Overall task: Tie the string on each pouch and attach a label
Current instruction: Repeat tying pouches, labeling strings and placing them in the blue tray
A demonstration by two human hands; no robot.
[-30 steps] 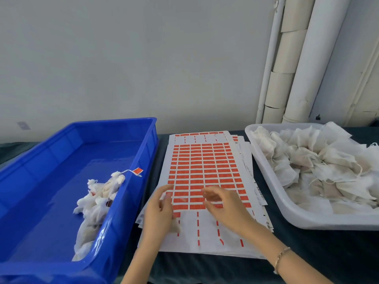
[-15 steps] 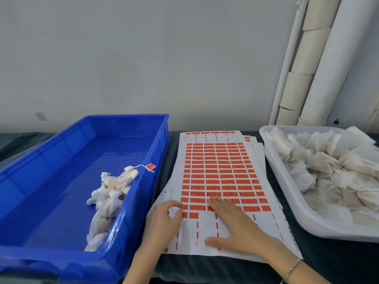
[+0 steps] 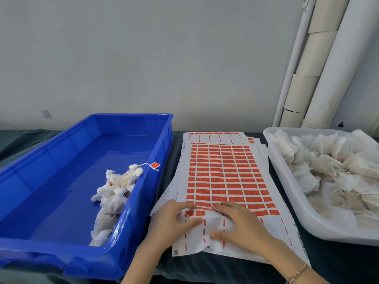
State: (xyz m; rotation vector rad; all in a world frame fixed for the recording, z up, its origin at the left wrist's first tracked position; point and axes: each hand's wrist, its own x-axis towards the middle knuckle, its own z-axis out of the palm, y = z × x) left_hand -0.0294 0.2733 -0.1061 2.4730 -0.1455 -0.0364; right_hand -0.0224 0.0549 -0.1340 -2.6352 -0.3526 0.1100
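Note:
A sheet of orange labels (image 3: 223, 173) lies on top of a paper stack in the middle of the table. My left hand (image 3: 174, 220) and my right hand (image 3: 242, 224) are on its near end, where the labels are gone. Each pinches the paper between fingers and thumb, and the sheet bunches up between them. Several tied pouches (image 3: 114, 193) lie in the blue bin (image 3: 61, 181) on the left, one with an orange label (image 3: 154, 165) on its string. Several untied white pouches (image 3: 328, 167) fill the white tray (image 3: 287, 191) on the right.
More label sheets (image 3: 215, 137) stick out behind the top one. A dark cloth (image 3: 338, 261) covers the table. White pipes (image 3: 332, 58) run up the wall at the back right. The bin and the tray flank the sheets closely.
My right hand lay flat on the sheet; now both hands have drawn closer and pinch the paper, which has rumpled up between them. The view has shifted slightly.

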